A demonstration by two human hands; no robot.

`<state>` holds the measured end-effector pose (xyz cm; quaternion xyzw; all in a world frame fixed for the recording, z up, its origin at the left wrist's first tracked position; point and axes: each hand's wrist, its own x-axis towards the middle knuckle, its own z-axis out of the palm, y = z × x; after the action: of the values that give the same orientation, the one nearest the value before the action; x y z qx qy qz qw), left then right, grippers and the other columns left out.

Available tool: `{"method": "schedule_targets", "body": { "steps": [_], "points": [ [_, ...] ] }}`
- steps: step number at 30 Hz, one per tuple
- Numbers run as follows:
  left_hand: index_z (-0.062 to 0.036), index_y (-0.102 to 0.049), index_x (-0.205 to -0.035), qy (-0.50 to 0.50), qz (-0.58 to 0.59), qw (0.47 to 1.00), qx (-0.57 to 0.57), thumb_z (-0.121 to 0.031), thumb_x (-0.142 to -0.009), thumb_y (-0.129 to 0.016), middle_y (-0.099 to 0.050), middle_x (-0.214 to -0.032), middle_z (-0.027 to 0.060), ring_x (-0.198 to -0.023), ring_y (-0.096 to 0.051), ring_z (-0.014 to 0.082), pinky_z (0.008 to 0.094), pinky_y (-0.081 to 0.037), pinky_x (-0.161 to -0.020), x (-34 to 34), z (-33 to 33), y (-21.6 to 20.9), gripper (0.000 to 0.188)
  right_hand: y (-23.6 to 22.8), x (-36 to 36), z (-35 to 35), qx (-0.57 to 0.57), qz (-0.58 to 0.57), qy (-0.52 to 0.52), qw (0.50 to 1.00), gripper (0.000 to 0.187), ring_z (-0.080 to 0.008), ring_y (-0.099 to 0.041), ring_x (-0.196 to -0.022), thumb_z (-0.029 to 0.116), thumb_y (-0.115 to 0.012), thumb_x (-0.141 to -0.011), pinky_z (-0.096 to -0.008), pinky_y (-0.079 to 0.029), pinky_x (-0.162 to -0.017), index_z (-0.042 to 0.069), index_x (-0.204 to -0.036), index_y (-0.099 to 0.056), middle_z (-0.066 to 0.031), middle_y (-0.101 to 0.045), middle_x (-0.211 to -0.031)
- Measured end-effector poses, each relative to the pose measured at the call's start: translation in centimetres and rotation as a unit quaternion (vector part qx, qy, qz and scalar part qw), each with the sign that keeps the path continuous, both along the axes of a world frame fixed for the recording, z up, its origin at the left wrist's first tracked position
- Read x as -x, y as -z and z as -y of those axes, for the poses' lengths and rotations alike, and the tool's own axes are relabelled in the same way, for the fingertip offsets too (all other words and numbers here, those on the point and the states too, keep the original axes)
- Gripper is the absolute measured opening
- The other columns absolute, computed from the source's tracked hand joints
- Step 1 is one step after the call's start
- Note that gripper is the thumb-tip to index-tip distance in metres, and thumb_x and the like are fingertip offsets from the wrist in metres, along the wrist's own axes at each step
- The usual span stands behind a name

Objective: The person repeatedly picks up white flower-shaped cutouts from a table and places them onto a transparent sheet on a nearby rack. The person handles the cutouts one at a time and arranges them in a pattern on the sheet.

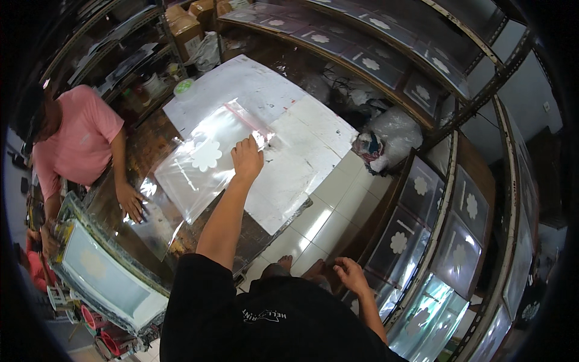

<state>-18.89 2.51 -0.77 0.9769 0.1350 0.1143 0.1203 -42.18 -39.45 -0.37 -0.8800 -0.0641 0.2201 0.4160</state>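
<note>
My left hand (247,159) reaches over the table, its fingers curled down on the near right edge of a clear plastic bag (181,192). A white flower shape and a thin white mark are printed on the bag. It lies partly on a white board (283,181) and extends left toward a co-worker's hand (129,202), which rests on clear plastic at the table's left side. Down by my right side hangs my right hand (351,276), loosely bent with fingers apart and nothing in it, near a rack of printed plastic sheets (398,242).
The co-worker in a pink shirt (84,139) stands left, with another hand at a framed printing screen (102,277). More racks with printed sheets (368,63) stand at the back. Crumpled plastic (395,139) lies beyond the board. A green-white tape roll (183,86) sits at its far corner.
</note>
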Motion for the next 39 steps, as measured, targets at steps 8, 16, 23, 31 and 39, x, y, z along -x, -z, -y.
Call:
{"method": "schedule_targets", "body": {
  "steps": [8,16,23,31,39],
  "points": [
    [-0.0053,-0.065,-0.118,0.114,0.146,0.976,-0.113,-0.014,-0.090,-0.065,-0.061,-0.105,0.0089,-0.101,-0.056,0.0259,0.0448,-0.039,-0.093,4.5,4.5,-0.7,0.029,3.0,1.2,0.8,-0.107,-0.073,0.081,0.988,0.030,-0.0209,-0.067,-0.091,0.019,-0.067,-0.094,-0.0329,-0.054,-0.081,0.001,-0.118,-0.065,-0.0105,-0.069,-0.105],
    [-0.0043,-0.063,-0.126,0.366,0.148,0.919,-0.014,-0.010,-0.087,-0.064,-0.061,-0.112,0.0117,-0.100,-0.056,0.0283,0.0460,-0.040,-0.093,14.4,16.5,-3.4,0.039,-5.3,-9.7,-3.4,-0.523,-0.197,0.136,0.818,0.052,-0.0280,-0.046,-0.134,0.033,-0.057,-0.103,-0.0444,-0.043,-0.109,0.009,-0.147,-0.043,-0.0060,-0.040,-0.153],
    [-0.0051,-0.058,-0.135,0.509,0.080,0.857,-0.007,-0.013,-0.081,-0.071,-0.055,-0.123,0.0149,-0.110,-0.051,0.0356,0.0502,-0.039,-0.097,19.4,23.7,-4.1,0.056,-3.7,-10.6,0.8,-0.302,-0.051,0.150,0.940,0.031,-0.0193,-0.067,-0.097,0.006,-0.053,-0.095,-0.0315,-0.057,-0.082,0.001,-0.125,-0.061,-0.0104,-0.062,-0.123],
    [0.0003,-0.060,-0.129,0.597,0.090,0.779,0.172,-0.025,-0.082,-0.074,-0.056,-0.125,0.0194,-0.111,-0.051,0.0393,0.0498,-0.040,-0.095,20.0,25.3,-6.9,0.055,-12.3,1.5,16.9,-0.324,0.077,0.384,0.861,0.034,-0.0239,-0.070,-0.106,0.007,-0.059,-0.096,-0.0332,-0.058,-0.088,0.003,-0.130,-0.059,-0.0127,-0.057,-0.134],
    [0.0013,-0.061,-0.128,0.513,0.008,0.854,0.089,-0.014,-0.087,-0.068,-0.056,-0.127,0.0213,-0.114,-0.052,0.0398,0.0494,-0.040,-0.097,17.2,20.7,-0.9,0.044,-14.4,22.6,30.3,-0.068,0.187,0.684,0.702,0.046,-0.0253,-0.058,-0.126,0.007,-0.056,-0.096,-0.0379,-0.046,-0.105,0.009,-0.142,-0.052,-0.0058,-0.048,-0.150]
  ]
}}
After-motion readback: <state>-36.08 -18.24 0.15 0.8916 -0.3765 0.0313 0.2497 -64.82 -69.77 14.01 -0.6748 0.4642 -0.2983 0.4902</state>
